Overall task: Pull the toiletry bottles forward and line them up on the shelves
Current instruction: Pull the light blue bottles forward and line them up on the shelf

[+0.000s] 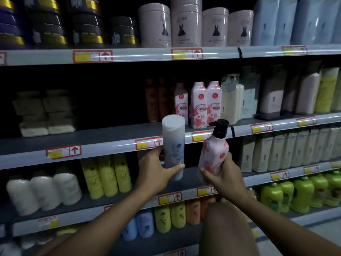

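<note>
Head view: hands grip white bottle [173,145] and pink pump bottle [214,154].

- The left hand [156,169] covers the lower part of the pale blue bottle [173,145]; its label print is too blurred to read.
- The right hand [221,174] hides the base of the pink pump bottle [214,154].
- The stacked packs [44,111] at the left end of the second shelf [92,143] sit in deep shadow, their printing unreadable.
- The price tags [92,56] along the shelf edges are too blurred to read.
- The green bottles [302,193] are cut off by the right edge.
- The dark jars [49,21] are cut off by the top edge.
</note>
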`<state>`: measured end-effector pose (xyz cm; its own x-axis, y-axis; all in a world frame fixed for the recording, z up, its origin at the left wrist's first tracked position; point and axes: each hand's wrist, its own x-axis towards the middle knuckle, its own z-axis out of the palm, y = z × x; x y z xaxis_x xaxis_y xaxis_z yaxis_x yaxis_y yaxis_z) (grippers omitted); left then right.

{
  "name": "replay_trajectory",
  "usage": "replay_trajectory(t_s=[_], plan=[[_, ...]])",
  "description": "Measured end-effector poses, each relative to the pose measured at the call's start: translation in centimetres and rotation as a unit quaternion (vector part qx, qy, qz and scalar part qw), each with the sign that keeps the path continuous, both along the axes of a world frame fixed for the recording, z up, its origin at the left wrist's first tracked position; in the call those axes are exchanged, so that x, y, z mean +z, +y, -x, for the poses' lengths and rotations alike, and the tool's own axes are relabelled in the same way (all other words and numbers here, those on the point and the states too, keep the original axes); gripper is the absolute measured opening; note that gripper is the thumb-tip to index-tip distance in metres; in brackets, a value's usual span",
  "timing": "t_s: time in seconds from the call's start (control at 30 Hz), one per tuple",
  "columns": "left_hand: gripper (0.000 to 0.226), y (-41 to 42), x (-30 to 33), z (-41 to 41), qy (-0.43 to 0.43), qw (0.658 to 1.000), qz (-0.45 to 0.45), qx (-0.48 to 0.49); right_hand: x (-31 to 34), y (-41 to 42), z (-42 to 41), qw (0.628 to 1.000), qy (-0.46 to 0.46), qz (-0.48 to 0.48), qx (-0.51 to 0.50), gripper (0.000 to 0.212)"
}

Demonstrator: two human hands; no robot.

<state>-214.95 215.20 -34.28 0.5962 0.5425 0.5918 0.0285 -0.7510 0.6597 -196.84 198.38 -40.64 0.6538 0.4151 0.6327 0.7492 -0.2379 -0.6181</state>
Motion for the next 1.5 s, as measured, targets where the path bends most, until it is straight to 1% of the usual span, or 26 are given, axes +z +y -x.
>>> replay_trajectory(t_s=[0.1,0.2,0.43,0.6,0.77,0.83,0.97,1.07,1.2,1.33,1.43,1.5], plan=[[0.062,-0.1,-2.8,-0.7,0.021,1.000,0.014,0.005,-1.8,-1.1,-1.1,0.999,0.009,0.036,-0.014,0.057],[0.060,0.0,-5.5,-1.2,0.041,0.999,0.023,0.003,-3.5,-1.9,-2.5,0.997,0.023,0.068,-0.025,0.059],[0.055,0.8,-12.1,-3.2,0.092,0.994,0.066,0.004,-7.0,-2.8,-5.6,0.994,0.048,0.093,-0.025,0.063],[0.057,2.4,-15.2,-5.8,0.115,0.988,0.099,0.020,-8.3,-2.0,-6.6,0.987,0.051,0.147,-0.037,0.054],[0.045,4.1,-14.2,-8.7,0.090,0.990,0.101,0.043,-7.4,0.3,-8.1,0.982,0.070,0.169,-0.044,0.052],[0.045,5.0,-13.5,-9.9,0.074,0.991,0.098,0.057,-7.2,1.4,-9.0,0.981,0.076,0.174,-0.039,0.053],[0.046,6.4,-13.1,-11.6,0.066,0.990,0.091,0.081,-7.5,3.1,-10.5,0.979,0.071,0.188,-0.031,0.061],[0.044,7.0,-13.7,-12.6,0.062,0.988,0.087,0.110,-7.6,4.4,-11.2,0.982,0.065,0.174,-0.041,0.064],[0.047,6.3,-14.6,-13.6,0.045,0.986,0.071,0.147,-7.1,6.6,-11.2,0.988,0.085,0.126,-0.019,0.061],[0.057,4.9,-15.7,-14.3,0.037,0.978,0.088,0.186,-7.4,8.5,-11.4,0.991,0.088,0.100,-0.014,0.064],[0.060,4.8,-16.5,-14.7,-0.016,0.973,0.131,0.191,-8.5,9.4,-11.5,0.990,0.085,0.105,-0.031,0.062],[0.060,4.9,-16.5,-14.8,-0.040,0.967,0.144,0.204,-9.5,9.7,-11.4,0.989,0.096,0.101,-0.040,0.063]])
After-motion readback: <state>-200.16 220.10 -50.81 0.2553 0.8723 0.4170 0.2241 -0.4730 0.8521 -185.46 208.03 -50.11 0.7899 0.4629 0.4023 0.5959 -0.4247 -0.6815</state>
